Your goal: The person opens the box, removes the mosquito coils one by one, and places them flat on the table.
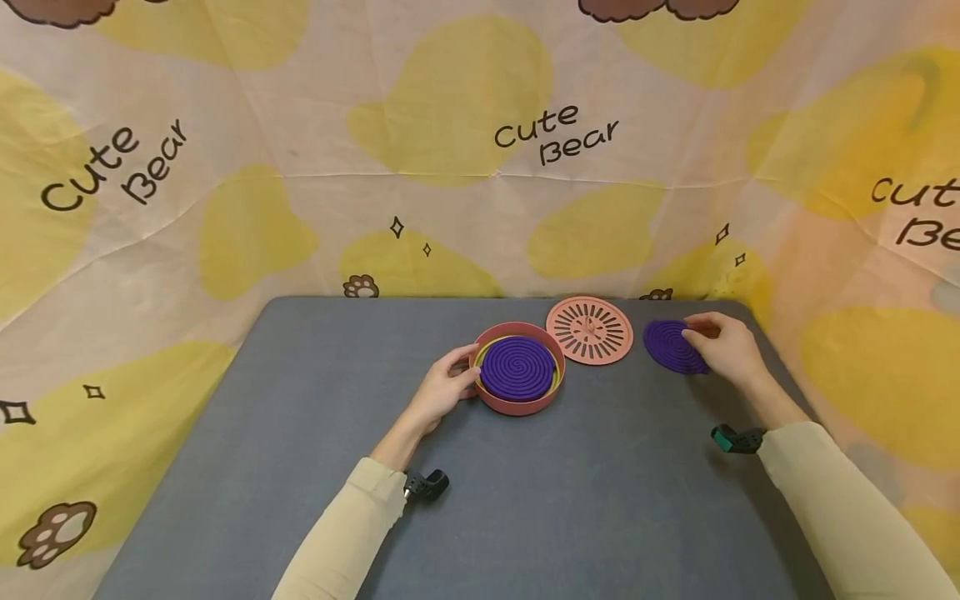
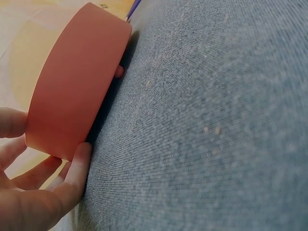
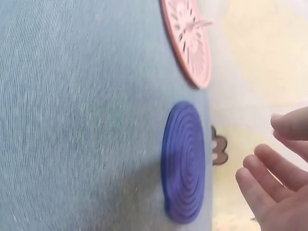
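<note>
A round pink mosquito coil box stands on the table, with a purple mosquito coil lying inside over a yellow inner ring. At its left side my left hand grips the wall between thumb and fingers; the left wrist view shows the fingertips against the box's plain side. A second purple coil lies flat on the table to the right. Above it hovers my right hand, its fingers loosely bent and, in the right wrist view, apart from the coil with nothing between them.
Between the box and the second coil lies a pink slotted lid, with a small upright piece at its centre. The grey table ends at a printed cloth behind and at both sides.
</note>
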Motion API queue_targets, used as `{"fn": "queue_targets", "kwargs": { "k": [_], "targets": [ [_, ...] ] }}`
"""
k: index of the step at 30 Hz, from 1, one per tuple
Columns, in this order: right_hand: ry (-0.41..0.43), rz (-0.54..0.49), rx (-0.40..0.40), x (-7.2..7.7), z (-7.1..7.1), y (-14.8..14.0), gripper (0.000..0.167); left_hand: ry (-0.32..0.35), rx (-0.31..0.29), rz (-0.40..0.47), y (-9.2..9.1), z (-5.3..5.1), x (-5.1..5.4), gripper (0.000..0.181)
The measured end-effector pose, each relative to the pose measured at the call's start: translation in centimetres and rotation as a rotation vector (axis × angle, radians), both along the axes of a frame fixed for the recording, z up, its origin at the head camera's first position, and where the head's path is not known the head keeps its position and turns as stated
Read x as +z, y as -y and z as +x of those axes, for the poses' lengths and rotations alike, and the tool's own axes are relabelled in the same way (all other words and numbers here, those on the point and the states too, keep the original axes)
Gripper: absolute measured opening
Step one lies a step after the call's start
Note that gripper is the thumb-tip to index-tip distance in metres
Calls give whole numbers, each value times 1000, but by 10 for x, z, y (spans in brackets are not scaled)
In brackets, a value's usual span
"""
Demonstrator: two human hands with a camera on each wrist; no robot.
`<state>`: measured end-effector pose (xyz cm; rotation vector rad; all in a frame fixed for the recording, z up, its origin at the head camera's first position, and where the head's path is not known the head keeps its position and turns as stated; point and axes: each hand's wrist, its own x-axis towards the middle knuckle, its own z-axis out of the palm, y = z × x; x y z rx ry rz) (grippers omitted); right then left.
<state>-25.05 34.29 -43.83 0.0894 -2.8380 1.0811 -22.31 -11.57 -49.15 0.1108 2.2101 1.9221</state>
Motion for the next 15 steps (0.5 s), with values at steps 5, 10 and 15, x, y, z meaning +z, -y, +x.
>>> {"fn": "queue_targets", "kwargs": {
  "k": [5,10,15],
  "targets": [
    [-12,-5,19,7,5,14,43,-9,-3,-2,0,0,1,47],
    [-7,-10,58,12,9,31,41,-1,2,4,0,0,1,47],
    [0,-16,107,14,11,48,38,-3,0,5,0,0,0,48]
  ]
}}
